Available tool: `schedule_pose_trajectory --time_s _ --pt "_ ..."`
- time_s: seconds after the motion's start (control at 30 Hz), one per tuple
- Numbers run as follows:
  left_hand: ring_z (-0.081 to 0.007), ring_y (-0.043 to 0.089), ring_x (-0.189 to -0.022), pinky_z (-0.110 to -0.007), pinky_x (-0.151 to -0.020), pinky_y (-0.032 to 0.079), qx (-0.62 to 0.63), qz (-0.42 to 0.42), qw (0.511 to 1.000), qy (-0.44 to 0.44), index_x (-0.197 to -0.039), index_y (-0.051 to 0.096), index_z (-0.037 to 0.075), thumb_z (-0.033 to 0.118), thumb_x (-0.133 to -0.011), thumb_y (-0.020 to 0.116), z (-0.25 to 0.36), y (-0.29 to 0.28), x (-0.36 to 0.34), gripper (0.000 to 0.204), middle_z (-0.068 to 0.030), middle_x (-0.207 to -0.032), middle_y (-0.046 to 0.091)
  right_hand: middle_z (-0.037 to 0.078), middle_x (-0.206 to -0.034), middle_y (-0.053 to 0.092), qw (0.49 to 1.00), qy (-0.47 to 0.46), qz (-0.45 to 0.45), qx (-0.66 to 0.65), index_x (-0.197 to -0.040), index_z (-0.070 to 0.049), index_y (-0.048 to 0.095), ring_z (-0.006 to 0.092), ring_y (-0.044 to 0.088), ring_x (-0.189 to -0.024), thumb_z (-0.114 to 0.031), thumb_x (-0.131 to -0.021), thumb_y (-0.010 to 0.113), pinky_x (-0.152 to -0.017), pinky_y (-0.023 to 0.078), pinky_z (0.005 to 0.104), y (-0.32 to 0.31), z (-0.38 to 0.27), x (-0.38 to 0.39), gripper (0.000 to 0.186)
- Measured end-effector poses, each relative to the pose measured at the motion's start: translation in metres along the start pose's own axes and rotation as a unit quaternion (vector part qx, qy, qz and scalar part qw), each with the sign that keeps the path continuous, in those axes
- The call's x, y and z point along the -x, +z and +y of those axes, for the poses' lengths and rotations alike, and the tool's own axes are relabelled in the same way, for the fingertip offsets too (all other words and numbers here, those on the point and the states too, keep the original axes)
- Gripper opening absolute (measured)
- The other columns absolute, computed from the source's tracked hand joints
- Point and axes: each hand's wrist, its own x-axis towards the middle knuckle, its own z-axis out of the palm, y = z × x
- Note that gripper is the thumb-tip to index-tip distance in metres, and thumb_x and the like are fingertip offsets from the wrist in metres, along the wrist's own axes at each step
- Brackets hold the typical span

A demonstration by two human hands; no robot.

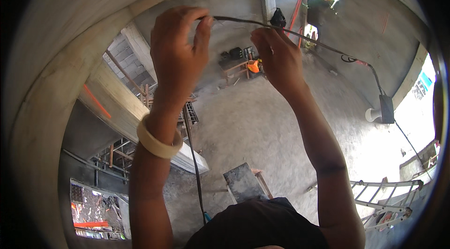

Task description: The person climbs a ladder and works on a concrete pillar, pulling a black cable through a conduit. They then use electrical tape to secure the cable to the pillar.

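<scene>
Both arms are raised overhead. My left hand (178,45) pinches the end part of a thin black cable (318,43) between thumb and fingers. The cable runs to the right past my right hand (282,59), whose curled fingers meet it from below; its thumb is partly hidden. Further right the cable has a small loop, then drops to a dark box (386,108) with a white rounded part. Around my left wrist sits a pale ring (152,141) like a roll of tape. Another dark cable (193,155) hangs behind my left forearm, down to my body.
Far below lies a bare concrete floor (243,127). A small wooden bench (236,68) holds black items, with an orange thing (253,66) beside it. An aluminium ladder (384,197) stands lower right. A dark board (243,181) is near my body. A concrete beam (117,103) crosses the left.
</scene>
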Motion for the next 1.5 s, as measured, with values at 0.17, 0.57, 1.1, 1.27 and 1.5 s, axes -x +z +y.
schedule_pose_trajectory --time_s 0.17,0.57,1.1,1.27,1.5 --pt "-0.0101 0.06 -0.069 -0.023 -0.055 0.044 0.291 -0.033 0.853 -0.433 -0.112 0.064 0.003 0.037 -0.096 0.073 -0.009 -0.001 0.003 0.038 -0.0054 -0.096 0.066 0.011 -0.095 0.07 1.0 0.001 0.019 -0.023 -0.1 -0.008 0.068 0.0319 0.07 -0.078 -0.013 -0.094 0.07 -0.066 0.055 0.0409 0.001 -0.01 -0.002 0.008" --pt "-0.0016 0.035 -0.053 -0.022 -0.046 0.027 0.445 -0.156 0.732 -0.491 -0.101 0.067 0.007 0.025 -0.1 0.067 -0.027 -0.009 -0.007 0.019 0.0026 -0.081 0.057 0.002 -0.093 0.07 0.939 -0.266 0.005 0.217 -0.091 -0.012 0.071 0.0251 0.062 -0.083 -0.017 -0.09 0.067 -0.072 0.054 0.0399 -0.058 -0.004 -0.067 0.007" --pt "-0.0033 0.037 -0.054 -0.022 -0.048 0.028 0.421 -0.089 0.786 -0.444 -0.089 0.066 0.007 0.03 -0.098 0.065 -0.033 0.012 0.009 0.026 0.0023 -0.077 0.056 0.01 -0.087 0.071 0.922 -0.028 -0.384 0.032 -0.113 -0.006 0.073 0.0206 0.066 -0.07 -0.03 -0.1 0.057 -0.072 0.055 0.0322 -0.056 0.022 -0.083 0.032" --pt "-0.0041 0.037 -0.053 -0.024 -0.047 0.028 0.352 -0.14 0.835 -0.4 -0.09 0.068 0.005 0.033 -0.097 0.062 -0.038 0.004 -0.002 0.029 0.0009 -0.076 0.056 0.011 -0.1 0.073 0.97 -0.162 -0.161 0.086 -0.107 -0.005 0.073 0.0254 0.071 -0.089 -0.016 -0.093 0.065 -0.081 0.055 0.036 -0.045 0.042 -0.084 0.02" --pt "-0.0083 0.048 -0.062 -0.026 -0.053 0.039 0.436 -0.135 0.784 -0.42 -0.104 0.072 0.007 0.041 -0.098 0.059 -0.026 -0.01 -0.007 0.037 -0.0038 -0.093 0.068 0.013 -0.101 0.074 0.972 -0.171 -0.159 -0.02 -0.108 -0.003 0.073 0.0279 0.071 -0.094 -0.021 -0.094 0.069 -0.083 0.054 0.0356 -0.02 0.069 -0.091 0.024"
